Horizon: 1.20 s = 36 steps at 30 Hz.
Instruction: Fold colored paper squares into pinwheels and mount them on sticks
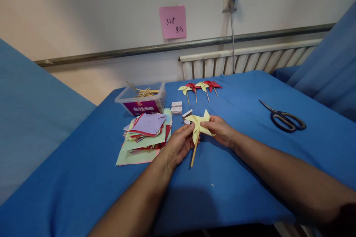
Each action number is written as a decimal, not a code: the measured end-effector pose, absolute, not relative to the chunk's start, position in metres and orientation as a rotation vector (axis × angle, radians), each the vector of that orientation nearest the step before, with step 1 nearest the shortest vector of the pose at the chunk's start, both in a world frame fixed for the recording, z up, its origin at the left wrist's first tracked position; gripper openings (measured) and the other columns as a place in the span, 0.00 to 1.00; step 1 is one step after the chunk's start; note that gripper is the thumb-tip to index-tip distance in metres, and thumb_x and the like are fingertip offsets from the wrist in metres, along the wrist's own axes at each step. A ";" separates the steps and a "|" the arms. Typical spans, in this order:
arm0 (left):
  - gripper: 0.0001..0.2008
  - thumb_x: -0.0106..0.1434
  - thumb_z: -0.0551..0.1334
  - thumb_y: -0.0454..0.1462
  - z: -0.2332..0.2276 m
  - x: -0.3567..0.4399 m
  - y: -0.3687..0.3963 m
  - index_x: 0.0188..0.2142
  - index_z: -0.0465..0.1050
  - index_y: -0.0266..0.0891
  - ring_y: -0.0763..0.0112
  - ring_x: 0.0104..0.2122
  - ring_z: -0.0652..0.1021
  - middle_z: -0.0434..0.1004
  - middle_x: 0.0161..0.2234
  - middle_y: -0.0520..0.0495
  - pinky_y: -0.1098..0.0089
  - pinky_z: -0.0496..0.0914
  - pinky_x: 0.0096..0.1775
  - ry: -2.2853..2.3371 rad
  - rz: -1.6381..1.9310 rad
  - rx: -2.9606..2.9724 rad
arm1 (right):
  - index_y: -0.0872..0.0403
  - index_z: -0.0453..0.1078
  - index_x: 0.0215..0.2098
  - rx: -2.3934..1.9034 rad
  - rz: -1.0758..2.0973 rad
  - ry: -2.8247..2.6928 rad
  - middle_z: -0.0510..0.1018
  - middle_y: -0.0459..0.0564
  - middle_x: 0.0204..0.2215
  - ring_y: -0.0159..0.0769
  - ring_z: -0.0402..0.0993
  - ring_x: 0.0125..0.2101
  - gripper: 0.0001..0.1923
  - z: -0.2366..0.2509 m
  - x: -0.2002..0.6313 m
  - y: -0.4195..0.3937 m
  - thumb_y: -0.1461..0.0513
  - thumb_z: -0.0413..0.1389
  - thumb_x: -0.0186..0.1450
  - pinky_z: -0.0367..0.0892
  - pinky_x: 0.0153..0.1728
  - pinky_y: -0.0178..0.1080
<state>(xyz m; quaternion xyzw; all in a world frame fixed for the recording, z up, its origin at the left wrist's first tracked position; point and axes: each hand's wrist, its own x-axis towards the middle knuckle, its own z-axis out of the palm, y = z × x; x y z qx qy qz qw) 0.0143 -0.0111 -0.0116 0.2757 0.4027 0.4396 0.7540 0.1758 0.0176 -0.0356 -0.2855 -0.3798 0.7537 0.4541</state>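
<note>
Between my two hands is a yellow paper pinwheel on a thin wooden stick, which points down toward me. My left hand is closed on the pinwheel's left side, its thumb near the centre. My right hand pinches the right-hand blade between thumb and fingers. Just behind the pinwheel lies a small opened box, partly hidden by the paper. Two small white boxes are stacked a little farther back.
Red and yellow pinwheels lie in a row at the back. To the left are a stack of coloured paper and a plastic tub of sticks. Black-handled scissors lie to the right on the blue cloth.
</note>
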 end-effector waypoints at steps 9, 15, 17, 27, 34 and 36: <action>0.11 0.62 0.65 0.40 -0.014 0.013 -0.011 0.40 0.74 0.34 0.75 0.21 0.75 0.77 0.28 0.47 0.73 0.73 0.27 0.798 0.912 0.505 | 0.56 0.76 0.37 -0.676 1.861 -0.930 0.81 0.50 0.33 0.33 0.74 0.29 0.14 -0.035 0.177 0.018 0.61 0.66 0.54 0.67 0.34 0.36; 0.09 0.58 0.68 0.36 -0.017 0.013 -0.012 0.36 0.73 0.35 0.77 0.21 0.74 0.74 0.27 0.50 0.75 0.73 0.26 0.791 0.919 0.532 | 0.56 0.76 0.36 -0.652 1.892 -0.940 0.81 0.49 0.31 0.32 0.74 0.29 0.13 -0.032 0.175 0.015 0.61 0.67 0.53 0.67 0.34 0.35; 0.09 0.58 0.68 0.37 -0.016 0.014 -0.013 0.36 0.73 0.34 0.77 0.21 0.74 0.74 0.27 0.49 0.75 0.73 0.26 0.798 0.920 0.539 | 0.56 0.77 0.36 -0.653 1.891 -0.932 0.81 0.49 0.31 0.33 0.74 0.28 0.13 -0.031 0.175 0.015 0.61 0.67 0.53 0.67 0.33 0.35; 0.10 0.57 0.69 0.38 -0.014 0.014 -0.012 0.36 0.74 0.34 0.78 0.21 0.73 0.75 0.27 0.50 0.75 0.70 0.25 0.826 0.923 0.563 | 0.56 0.77 0.36 -0.660 1.884 -0.954 0.82 0.50 0.32 0.33 0.75 0.29 0.13 -0.033 0.176 0.016 0.61 0.67 0.53 0.68 0.35 0.37; 0.16 0.59 0.66 0.46 -0.012 0.013 -0.009 0.36 0.75 0.34 0.71 0.26 0.77 0.77 0.28 0.46 0.71 0.72 0.30 0.846 0.972 0.586 | 0.56 0.76 0.40 -0.663 1.857 -1.013 0.82 0.51 0.35 0.35 0.77 0.32 0.17 -0.038 0.176 0.018 0.61 0.67 0.53 0.69 0.39 0.39; 0.19 0.59 0.65 0.50 -0.010 0.011 -0.007 0.34 0.75 0.35 0.70 0.26 0.77 0.77 0.26 0.46 0.71 0.71 0.30 0.884 0.979 0.594 | 0.57 0.76 0.41 -0.668 1.852 -1.044 0.82 0.52 0.36 0.35 0.78 0.33 0.18 -0.039 0.176 0.018 0.61 0.68 0.52 0.69 0.40 0.39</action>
